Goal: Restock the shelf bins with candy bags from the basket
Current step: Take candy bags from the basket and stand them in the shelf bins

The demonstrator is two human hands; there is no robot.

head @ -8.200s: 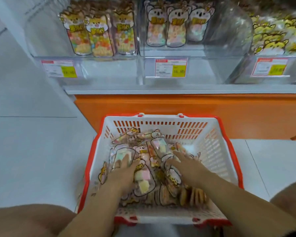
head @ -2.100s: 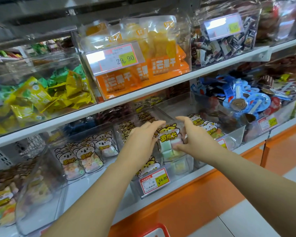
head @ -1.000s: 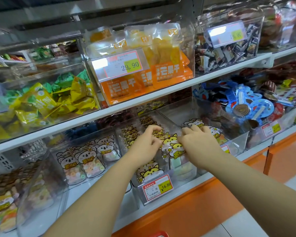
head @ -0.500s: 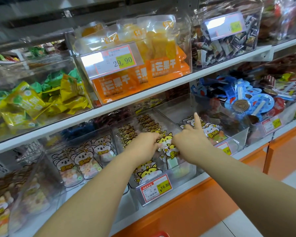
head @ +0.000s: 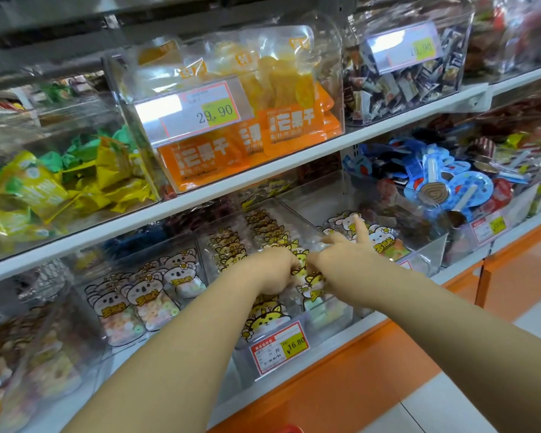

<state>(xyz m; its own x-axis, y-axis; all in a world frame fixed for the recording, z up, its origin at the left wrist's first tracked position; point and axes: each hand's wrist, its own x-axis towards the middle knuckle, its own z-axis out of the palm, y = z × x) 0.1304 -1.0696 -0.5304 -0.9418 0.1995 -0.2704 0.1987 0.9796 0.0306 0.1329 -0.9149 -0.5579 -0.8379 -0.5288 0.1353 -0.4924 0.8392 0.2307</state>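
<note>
Both my hands reach into a clear shelf bin (head: 331,320) on the lower shelf that bears a 16.80 price tag (head: 278,346). Yellow bee-print candy bags (head: 263,317) stand in rows inside it. My left hand (head: 277,268) has its fingers curled over the tops of the front bags. My right hand (head: 341,256) grips bags beside it, with the index finger sticking up. The basket shows only as a red sliver (head: 289,429) at the bottom edge.
Koala-print candy bags (head: 150,298) fill the bin to the left and white bear-print bags (head: 378,242) the bin to the right. The upper shelf carries orange mango packs (head: 256,132), yellow-green sweets (head: 60,182) and dark wrapped candies (head: 400,79). Blue lollipops (head: 450,185) lie at right.
I went from digging in the basket on the floor to the shelf. Within the last second both hands pushed the bee-print bags down into the bin, and my right index finger lifted.
</note>
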